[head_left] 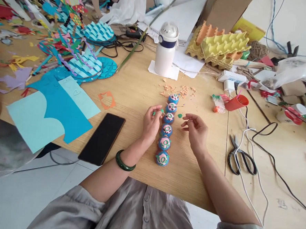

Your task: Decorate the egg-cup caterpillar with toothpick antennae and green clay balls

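Craft workshop, wooden worktop [133,92] strewn with cut coloured paper [49,111] and woven paper pieces [90,60] at upper left, painted egg cartons [219,46] at upper right, scissors [240,156] at right, row of painted decorated balls [167,129] at centre, paper scraps everywhere

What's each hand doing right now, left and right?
Left hand: fingers pinched on a small green clay bit, beside the row of clay-covered balls.
Right hand: fingertips pinched together; whether it holds anything cannot be told.
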### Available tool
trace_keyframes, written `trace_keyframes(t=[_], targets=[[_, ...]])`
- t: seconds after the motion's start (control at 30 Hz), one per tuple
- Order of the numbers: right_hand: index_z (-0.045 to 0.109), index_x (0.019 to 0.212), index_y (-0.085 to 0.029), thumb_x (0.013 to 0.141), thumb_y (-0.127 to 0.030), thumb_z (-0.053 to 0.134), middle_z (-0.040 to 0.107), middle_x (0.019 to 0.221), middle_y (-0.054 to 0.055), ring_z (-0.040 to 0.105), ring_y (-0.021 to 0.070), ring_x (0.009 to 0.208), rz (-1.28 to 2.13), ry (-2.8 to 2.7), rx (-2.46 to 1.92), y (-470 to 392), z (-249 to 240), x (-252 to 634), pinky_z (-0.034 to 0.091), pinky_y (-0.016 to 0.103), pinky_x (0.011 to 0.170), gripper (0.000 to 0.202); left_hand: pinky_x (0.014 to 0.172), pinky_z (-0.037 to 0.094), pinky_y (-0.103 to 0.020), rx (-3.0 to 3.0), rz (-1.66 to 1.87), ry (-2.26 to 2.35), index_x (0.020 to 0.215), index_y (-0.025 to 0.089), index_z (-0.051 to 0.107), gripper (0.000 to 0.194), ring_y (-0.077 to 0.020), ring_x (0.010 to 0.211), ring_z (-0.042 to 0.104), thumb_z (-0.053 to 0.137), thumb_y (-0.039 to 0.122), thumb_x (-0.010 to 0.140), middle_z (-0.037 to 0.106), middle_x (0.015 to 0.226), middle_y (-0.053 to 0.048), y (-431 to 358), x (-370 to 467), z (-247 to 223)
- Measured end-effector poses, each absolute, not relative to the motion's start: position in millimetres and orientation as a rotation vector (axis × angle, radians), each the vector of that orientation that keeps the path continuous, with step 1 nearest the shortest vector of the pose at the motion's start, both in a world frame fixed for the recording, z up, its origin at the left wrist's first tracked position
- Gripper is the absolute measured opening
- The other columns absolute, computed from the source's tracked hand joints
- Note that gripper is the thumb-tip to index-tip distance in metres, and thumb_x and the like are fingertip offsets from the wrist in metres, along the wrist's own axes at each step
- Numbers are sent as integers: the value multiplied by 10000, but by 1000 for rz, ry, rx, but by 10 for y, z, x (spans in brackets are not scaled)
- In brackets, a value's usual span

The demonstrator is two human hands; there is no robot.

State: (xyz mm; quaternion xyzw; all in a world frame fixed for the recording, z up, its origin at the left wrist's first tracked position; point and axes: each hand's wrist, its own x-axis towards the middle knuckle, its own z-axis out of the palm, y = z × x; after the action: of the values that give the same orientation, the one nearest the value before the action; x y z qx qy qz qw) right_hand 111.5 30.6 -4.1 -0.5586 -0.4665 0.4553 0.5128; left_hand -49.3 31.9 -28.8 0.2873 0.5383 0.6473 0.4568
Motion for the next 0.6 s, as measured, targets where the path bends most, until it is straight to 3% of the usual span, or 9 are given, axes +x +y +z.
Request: trace_keyframes(t=[0.43,0.6], targets=[[608,965,-216,718,-202,584,695,953,29,722,169,773,1109,-966,-1312,191,-165,1274,639,322,647,249,753,505,-228,711,1575,1299,976,144,653,181,-100,739,609,544,110,836,709,987,-62,358,36,-292],[630,988,-214,793,-197,560,694,936,25,709,155,792,985,-1036,-1306,173,-212,1363,639,314,660,207,844,530,-248,749,1676,1249,1027,164,668,202,-119,852,666,558,157,858,714,1081,-74,321,-9,-228]])
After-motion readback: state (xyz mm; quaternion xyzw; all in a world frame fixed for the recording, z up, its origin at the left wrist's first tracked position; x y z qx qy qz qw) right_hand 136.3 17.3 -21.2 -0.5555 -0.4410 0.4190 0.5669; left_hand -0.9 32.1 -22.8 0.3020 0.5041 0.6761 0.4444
